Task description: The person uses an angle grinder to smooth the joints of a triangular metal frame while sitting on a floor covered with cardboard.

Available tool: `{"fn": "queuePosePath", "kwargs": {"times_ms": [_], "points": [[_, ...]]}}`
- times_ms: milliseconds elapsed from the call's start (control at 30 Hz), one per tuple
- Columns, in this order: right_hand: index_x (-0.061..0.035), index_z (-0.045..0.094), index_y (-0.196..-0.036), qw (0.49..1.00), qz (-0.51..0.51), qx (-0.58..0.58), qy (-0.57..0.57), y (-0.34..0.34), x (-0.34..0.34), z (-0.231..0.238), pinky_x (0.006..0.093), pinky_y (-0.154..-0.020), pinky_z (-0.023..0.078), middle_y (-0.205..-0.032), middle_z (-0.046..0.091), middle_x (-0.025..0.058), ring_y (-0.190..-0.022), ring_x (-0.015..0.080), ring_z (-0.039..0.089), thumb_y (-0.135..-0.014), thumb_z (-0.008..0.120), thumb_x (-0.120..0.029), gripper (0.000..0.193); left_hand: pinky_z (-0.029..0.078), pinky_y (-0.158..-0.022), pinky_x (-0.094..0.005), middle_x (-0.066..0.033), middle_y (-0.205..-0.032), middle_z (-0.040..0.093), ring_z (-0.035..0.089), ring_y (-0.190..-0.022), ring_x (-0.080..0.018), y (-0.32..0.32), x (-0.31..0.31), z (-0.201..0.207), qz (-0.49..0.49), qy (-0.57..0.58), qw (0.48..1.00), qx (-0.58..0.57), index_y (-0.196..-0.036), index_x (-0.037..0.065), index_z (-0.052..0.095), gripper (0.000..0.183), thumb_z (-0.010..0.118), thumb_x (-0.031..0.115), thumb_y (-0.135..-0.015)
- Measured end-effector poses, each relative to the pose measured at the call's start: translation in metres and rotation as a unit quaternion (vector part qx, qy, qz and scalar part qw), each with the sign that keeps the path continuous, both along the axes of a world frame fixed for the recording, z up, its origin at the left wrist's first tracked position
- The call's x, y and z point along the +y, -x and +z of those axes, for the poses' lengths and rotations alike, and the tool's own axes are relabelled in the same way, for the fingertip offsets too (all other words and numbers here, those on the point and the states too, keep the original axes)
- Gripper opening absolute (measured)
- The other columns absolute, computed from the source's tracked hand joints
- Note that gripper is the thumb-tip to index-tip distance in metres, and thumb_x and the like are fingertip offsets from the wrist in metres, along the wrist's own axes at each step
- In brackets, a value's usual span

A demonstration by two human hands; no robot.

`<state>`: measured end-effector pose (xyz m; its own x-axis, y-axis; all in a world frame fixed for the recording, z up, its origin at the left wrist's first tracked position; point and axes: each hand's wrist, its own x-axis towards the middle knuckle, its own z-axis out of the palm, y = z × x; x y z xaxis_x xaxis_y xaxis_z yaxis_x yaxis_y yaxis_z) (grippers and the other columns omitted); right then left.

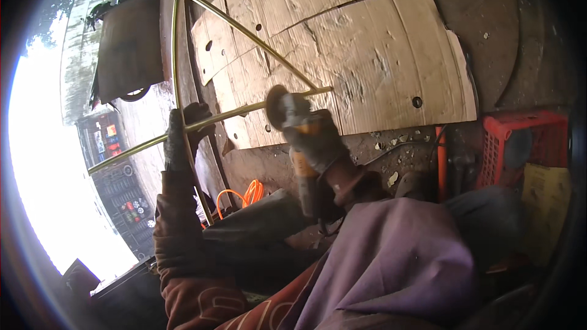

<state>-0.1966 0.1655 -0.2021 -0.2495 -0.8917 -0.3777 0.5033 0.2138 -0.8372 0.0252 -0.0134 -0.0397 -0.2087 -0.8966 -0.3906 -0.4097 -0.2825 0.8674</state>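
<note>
A frame of thin brass-coloured metal tubes [247, 38] stretches across the upper left, with one diagonal tube meeting a crossbar at its right end. My left hand [176, 143], in a dark glove, is closed around the frame where the crossbar meets a long tube. In my gloved right hand [321, 143] is an angle grinder [306, 168] with an orange and dark body. Its round disc [276, 105] is at the crossbar, left of the diagonal's joint; whether it touches the metal I cannot tell.
Flattened cardboard sheets [367, 61] lie on the dirt floor beneath the frame. A red plastic crate [494, 146] stands at the right. Orange cable [252, 192] lies coiled near my legs. At the far left are a dark panel [131, 46] and a bright opening.
</note>
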Motion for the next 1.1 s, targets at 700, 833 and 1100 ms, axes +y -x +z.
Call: {"fn": "queuePosePath", "kwargs": {"times_ms": [700, 833, 1100], "points": [[-0.0026, 0.061, -0.103, 0.983, -0.111, -0.137, -0.044, -0.014, 0.010, -0.050, 0.0321, -0.058, 0.056, -0.081, 0.067, 0.0063, -0.065, 0.0144, 0.065, -0.079, 0.082, -0.019, 0.036, 0.046, -0.101, -0.0656, -0.0152, -0.121, 0.065, 0.058, -0.122, -0.0350, -0.010, 0.033, 0.002, 0.102, -0.163, 0.976, 0.101, -0.123, 0.004, 0.061, 0.051, 0.046, 0.049, -0.105], [-0.0015, 0.054, -0.111, 0.992, -0.109, -0.039, 0.056, -0.056, 0.009, -0.021, 0.0328, -0.059, 0.056, -0.084, 0.066, 0.0101, -0.066, 0.0153, 0.065, -0.080, 0.083, -0.020, 0.046, 0.046, -0.101, -0.0639, -0.0128, -0.120, 0.066, 0.060, -0.119, -0.0315, -0.012, 0.040, -0.003, 0.129, -0.190, 0.967, 0.110, -0.120, 0.005, 0.063, 0.044, 0.050, 0.045, -0.104], [-0.0026, 0.068, -0.092, 0.985, -0.086, -0.143, -0.047, -0.005, 0.023, -0.057, 0.0317, -0.051, 0.055, -0.070, 0.066, 0.0052, -0.056, 0.0146, 0.065, -0.080, 0.081, -0.027, 0.030, 0.045, -0.103, -0.0638, -0.0130, -0.124, 0.066, 0.059, -0.123, -0.0314, -0.020, 0.034, -0.003, 0.098, -0.159, 0.976, 0.112, -0.124, 0.006, 0.063, 0.046, 0.050, 0.046, -0.104]]}}
